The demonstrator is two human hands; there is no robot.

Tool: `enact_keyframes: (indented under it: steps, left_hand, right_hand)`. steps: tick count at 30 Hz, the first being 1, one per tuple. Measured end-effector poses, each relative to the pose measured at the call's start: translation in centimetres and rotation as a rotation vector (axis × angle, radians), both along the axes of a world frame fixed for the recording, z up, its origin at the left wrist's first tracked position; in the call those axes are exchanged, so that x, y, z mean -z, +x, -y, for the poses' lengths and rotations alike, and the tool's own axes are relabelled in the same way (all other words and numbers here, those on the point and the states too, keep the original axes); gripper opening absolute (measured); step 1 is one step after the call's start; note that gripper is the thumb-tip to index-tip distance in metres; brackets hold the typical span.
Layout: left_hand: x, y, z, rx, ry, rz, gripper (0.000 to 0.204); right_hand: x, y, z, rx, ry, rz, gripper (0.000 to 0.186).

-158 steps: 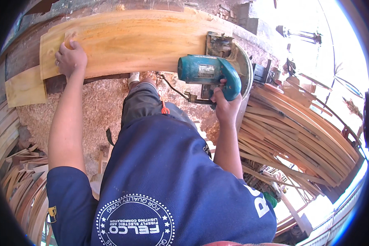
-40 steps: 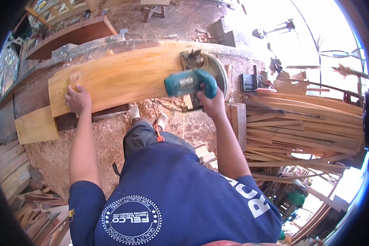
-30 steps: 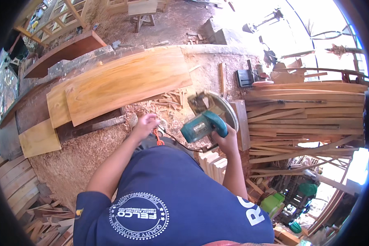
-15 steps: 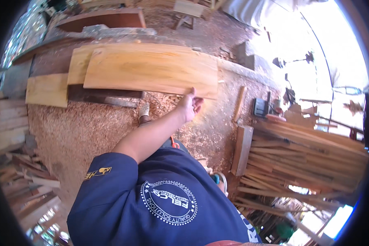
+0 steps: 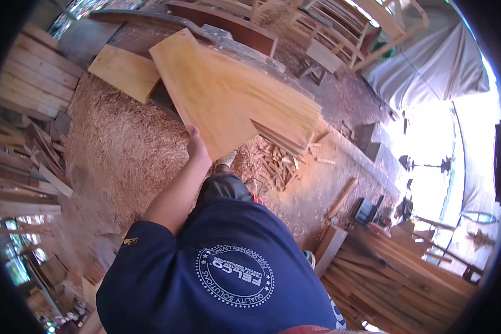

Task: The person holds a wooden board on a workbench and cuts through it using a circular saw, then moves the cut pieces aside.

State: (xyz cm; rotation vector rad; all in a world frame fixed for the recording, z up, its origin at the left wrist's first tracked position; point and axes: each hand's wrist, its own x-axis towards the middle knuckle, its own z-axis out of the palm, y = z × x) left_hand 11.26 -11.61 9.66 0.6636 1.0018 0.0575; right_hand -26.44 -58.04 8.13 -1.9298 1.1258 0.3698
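My left hand (image 5: pixel 199 148) pinches the board (image 5: pixel 205 92) by its near edge, thumb on top; my right's out of view. Board's slanted across the stack (image 5: pixel 275 94); one-handed, it could swing, drop into offcuts (image 5: pixel 278 167).

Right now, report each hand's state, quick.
Left hand: closed on the edge of a wooden board.
Right hand: out of view, cannot be told.
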Motion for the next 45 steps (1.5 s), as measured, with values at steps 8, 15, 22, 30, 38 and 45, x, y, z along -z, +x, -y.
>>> enact_keyframes:
  steps: [8, 15, 22, 30, 38, 45]
  left_hand:
    - [4.6, -1.0, -10.1, -0.117, 0.168, -0.028, 0.069]
    - [5.5, 4.0, -22.2, -0.069, 0.538, -0.195, 0.076]
    - [5.0, 11.1, -28.3, -0.222, 0.52, -0.186, 0.081]
    - [7.7, 15.4, -34.1, -0.254, 0.441, -0.314, 0.08]
    - [11.3, 15.9, -38.2, -0.298, 0.485, -0.221, 0.081]
    - [9.5, 14.9, -41.2, 0.416, 0.81, -0.789, 0.086]
  right_hand:
    - [-2.0, 14.4, 3.7, -0.198, -0.141, -0.039, 0.02]
    - [-1.2, 21.0, 4.0, -0.097, -0.063, -0.089, 0.021]
    - [-4.4, 22.3, -2.4, -0.273, -0.257, -0.169, 0.027]
    - [-3.6, 23.6, -6.2, -0.248, -0.218, -0.181, 0.025]
    - [-4.6, 23.8, -7.6, -0.196, -0.227, -0.186, 0.025]
    - [-3.4, 23.8, -7.4, -0.246, -0.192, -0.098, 0.024]
